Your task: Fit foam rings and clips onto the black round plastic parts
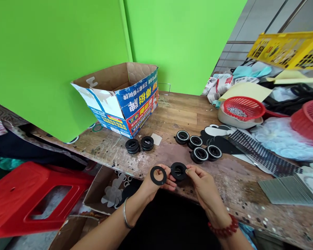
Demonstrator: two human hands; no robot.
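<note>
My left hand (pixel 149 183) has a flat black ring (pixel 154 179) at its thumb side, and skin shows through the ring's hole. Its fingertips reach a thick round black piece (pixel 178 171) with a shiny slotted middle. The thumb and fingers of my right hand (pixel 205 189) are closed on the right edge of that round piece. Both hands are just over the table's front edge. Beyond them stand stacks of black rings with white-rimmed tops (pixel 199 154) and two stacks of black round pieces (pixel 133 146).
A torn cardboard box (pixel 120 100) stands at the back left of the wooden table (pixel 182 114). Black and white cut pieces (pixel 220 140), a red basket (pixel 243 107) and grey strips (pixel 287 191) lie to the right. A red stool (pixel 23 201) is at lower left.
</note>
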